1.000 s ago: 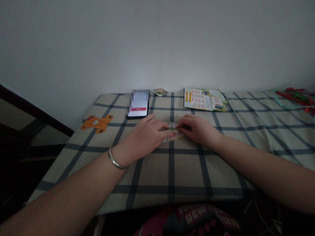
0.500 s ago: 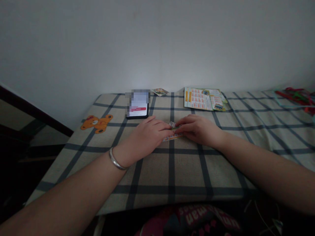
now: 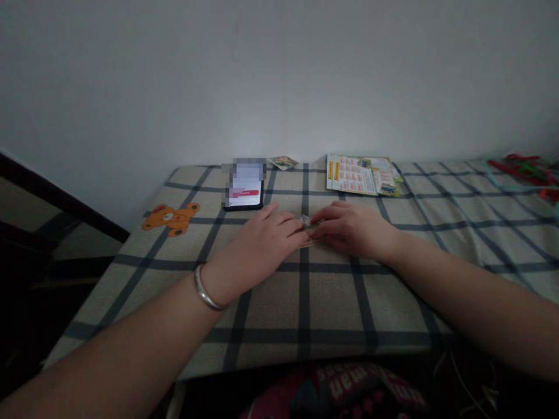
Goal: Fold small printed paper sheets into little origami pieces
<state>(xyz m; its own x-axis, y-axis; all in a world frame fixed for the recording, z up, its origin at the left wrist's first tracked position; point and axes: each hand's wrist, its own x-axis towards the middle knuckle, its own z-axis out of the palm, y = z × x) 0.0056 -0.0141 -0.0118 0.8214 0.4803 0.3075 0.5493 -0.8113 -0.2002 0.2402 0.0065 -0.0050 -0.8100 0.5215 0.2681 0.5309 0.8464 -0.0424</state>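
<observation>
A small piece of printed paper lies on the checked tablecloth, mostly covered by my fingers. My left hand, with a silver bangle on the wrist, holds its left side; the fingers are bent and pressed down on it. From the other side my right hand pinches the paper, thumb and fingertips close together. The fingertips of both hands nearly meet over it. Only a bit at the top and a thin strip of its near edge show, so its folds cannot be made out.
A lit phone lies beyond my left hand, beside a folded paper piece at the wall. Printed sheets are stacked at the back right. An orange bear cutout is at the left; colourful items lie far right.
The paper's near part, which showed as a wider printed strip below the fingers, is now narrower and more covered. My left hand has shifted slightly, its fingers further over the paper.
</observation>
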